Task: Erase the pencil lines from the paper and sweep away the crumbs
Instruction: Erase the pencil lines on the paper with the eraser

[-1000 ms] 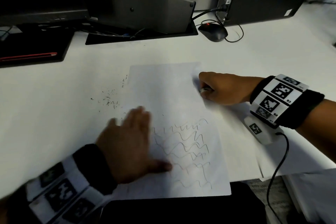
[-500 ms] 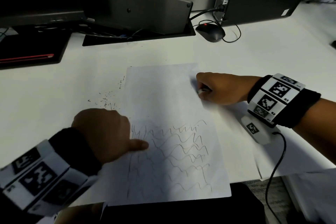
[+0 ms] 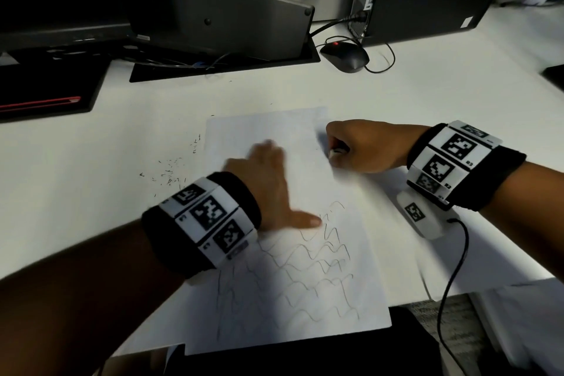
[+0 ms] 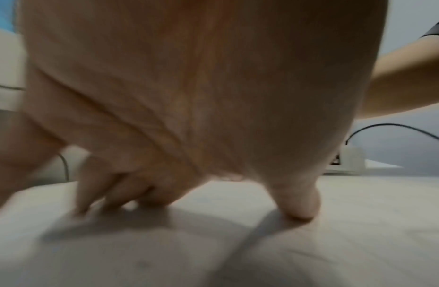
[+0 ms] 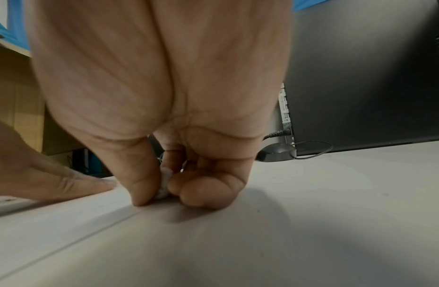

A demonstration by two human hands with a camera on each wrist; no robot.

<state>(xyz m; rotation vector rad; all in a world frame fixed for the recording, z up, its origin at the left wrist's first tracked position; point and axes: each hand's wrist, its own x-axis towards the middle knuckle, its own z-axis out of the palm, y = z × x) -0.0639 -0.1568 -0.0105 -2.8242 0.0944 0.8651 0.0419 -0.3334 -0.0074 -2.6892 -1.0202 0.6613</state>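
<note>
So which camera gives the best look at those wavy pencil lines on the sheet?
The head view: it looks down on the whole paper and shows the pencil lines across its near half. The left wrist view shows only the left hand on blurred paper, the right wrist view only the right hand; no lines are readable in either.

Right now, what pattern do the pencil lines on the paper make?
Stacked rows of dark grey wavy pencil lines on the near half of the paper; head view shows them best.
</note>
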